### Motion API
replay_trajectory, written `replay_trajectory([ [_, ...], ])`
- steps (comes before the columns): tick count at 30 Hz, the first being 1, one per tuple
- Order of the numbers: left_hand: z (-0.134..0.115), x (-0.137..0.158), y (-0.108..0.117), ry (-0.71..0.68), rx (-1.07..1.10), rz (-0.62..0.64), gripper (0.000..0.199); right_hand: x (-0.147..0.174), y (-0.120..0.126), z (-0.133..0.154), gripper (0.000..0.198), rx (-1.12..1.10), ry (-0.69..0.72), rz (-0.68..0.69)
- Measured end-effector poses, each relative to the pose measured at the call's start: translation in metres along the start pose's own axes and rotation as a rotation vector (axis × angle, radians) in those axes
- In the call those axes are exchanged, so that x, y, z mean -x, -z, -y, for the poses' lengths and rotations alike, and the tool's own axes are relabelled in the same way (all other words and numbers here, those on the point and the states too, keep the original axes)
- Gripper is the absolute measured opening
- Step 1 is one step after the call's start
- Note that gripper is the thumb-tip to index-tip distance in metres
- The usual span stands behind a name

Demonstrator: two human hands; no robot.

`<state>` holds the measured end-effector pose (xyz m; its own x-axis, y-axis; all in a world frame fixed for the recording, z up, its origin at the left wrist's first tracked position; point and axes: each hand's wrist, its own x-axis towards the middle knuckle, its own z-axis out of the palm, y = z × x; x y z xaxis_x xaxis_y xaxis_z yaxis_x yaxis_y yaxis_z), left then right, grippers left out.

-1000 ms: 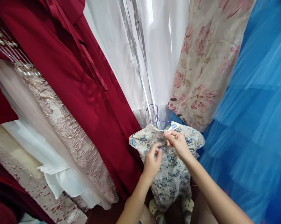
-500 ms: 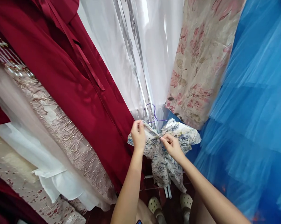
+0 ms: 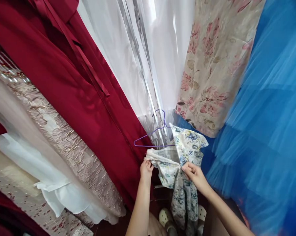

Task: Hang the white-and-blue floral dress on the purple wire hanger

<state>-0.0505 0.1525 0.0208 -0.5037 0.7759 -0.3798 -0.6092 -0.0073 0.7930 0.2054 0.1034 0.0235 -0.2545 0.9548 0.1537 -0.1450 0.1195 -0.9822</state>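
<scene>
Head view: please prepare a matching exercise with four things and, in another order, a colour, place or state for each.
1. hanger
2. blue-printed floral garment
3. tiered dress
4. long red garment

A. bright blue, at the picture's right edge
B. pinched by the left hand and right hand
C. dark red, left of the white cloth
D. purple, its picture-left end bare

Pairs: 1-D, 2-B, 3-A, 4-C

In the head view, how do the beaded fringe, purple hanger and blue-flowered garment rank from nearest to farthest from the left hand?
1. Blue-flowered garment: held in the left hand.
2. Purple hanger: just above the hand.
3. Beaded fringe: far upper left.
</scene>
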Motion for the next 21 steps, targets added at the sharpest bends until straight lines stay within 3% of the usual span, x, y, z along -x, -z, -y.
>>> replay_trajectory([
  [4,0.033,0.027,0.003,0.033,0.033,0.101,0.012,0.019,0.042,-0.041,0.037,0.081,-0.056,-0.176],
  [8,0.041,0.067,-0.008,-0.088,-0.046,0.391,0.030,0.040,0.066,-0.078,0.040,0.218,-0.184,-0.208],
  [10,0.040,0.091,-0.015,-0.184,-0.172,0.542,0.031,0.047,0.064,-0.077,0.037,0.353,-0.234,-0.297],
  [13,0.039,0.126,-0.026,-0.336,-0.415,0.671,0.026,0.051,0.046,-0.043,0.043,0.429,-0.175,-0.374],
  [16,0.036,0.153,-0.040,-0.501,-0.606,0.762,0.024,0.049,0.021,0.007,0.039,0.253,-0.079,0.005],
  [18,0.032,0.162,-0.047,-0.595,-0.684,0.779,0.024,0.047,0.008,0.030,0.038,0.089,-0.116,0.253],
  [20,0.027,0.162,-0.048,-0.597,-0.747,0.804,0.025,0.045,0.000,0.040,0.038,-0.036,-0.187,0.420],
  [21,0.025,0.159,-0.044,-0.529,-0.771,0.843,0.026,0.044,-0.002,0.041,0.038,-0.085,-0.225,0.465],
])
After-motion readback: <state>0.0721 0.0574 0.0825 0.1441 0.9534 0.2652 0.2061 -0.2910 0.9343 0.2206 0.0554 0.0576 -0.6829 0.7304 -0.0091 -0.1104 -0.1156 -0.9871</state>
